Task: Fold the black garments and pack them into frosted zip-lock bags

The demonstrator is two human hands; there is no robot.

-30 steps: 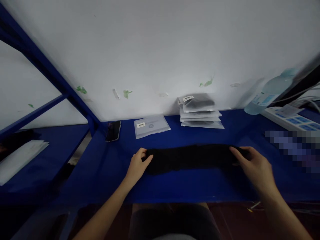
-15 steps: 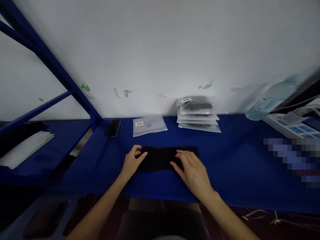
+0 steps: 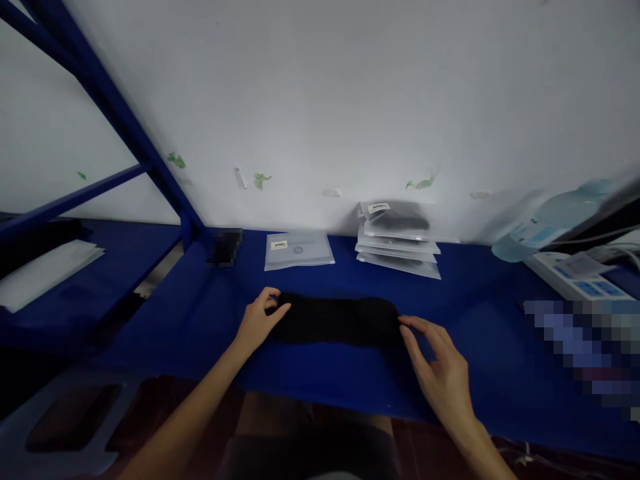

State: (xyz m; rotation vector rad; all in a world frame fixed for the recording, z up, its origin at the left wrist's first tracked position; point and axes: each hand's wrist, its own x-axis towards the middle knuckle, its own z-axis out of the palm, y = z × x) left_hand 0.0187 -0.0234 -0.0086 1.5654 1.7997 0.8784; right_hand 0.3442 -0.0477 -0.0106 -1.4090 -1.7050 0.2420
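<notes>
So that the black cloth point(image 3: 340, 321) lay flat, apparently, the left hand point(image 3: 256, 321) pinched its nine-o'clock end, the right hand point(image 3: 449, 377) its three-o'clock.

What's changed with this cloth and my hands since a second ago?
The black cloth lies shorter, its right end further left. Your right hand has moved left to that end. Your left hand stays at the left end; the stacked bags stayed.

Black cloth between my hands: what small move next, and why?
Perhaps fold the right end of the cloth leftward: your right hand has fingertips at that edge, your left hand is at the opposite end, and the cloth lies on the table.
</notes>
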